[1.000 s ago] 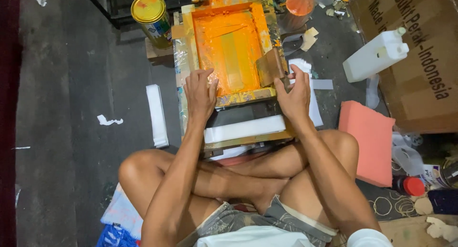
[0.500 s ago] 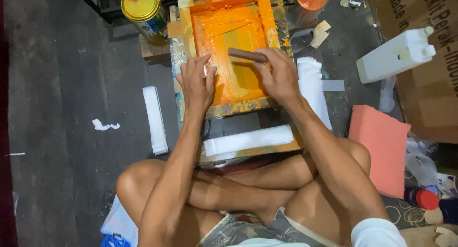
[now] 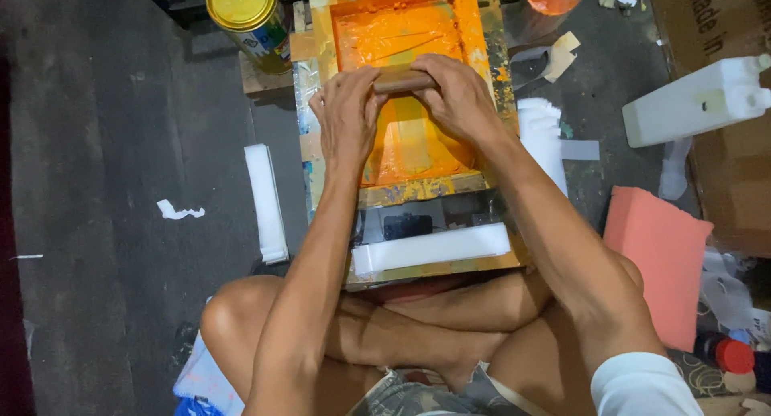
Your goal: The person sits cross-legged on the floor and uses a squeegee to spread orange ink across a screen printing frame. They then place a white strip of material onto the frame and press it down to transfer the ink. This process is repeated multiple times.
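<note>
A wooden-framed printing screen (image 3: 482, 55) smeared with orange ink lies on a low board in front of my crossed legs. Across its middle sits a wooden squeegee (image 3: 401, 80). My left hand (image 3: 347, 111) grips its left end and my right hand (image 3: 459, 95) grips its right end, both pressing it down on the orange mesh. A white strip (image 3: 434, 249) lies on the board's near part, below the screen's frame.
A yellow-lidded paint can (image 3: 245, 18) stands at the upper left. A white foam bar (image 3: 267, 201) lies left of the board. To the right are a stack of white sheets (image 3: 542, 139), a white jerrycan (image 3: 699, 103), a cardboard box (image 3: 723, 30) and a pink foam block (image 3: 658, 255).
Both hands came together on the squeegee and carried it to the middle of the screen. The camera moved closer to the screen.
</note>
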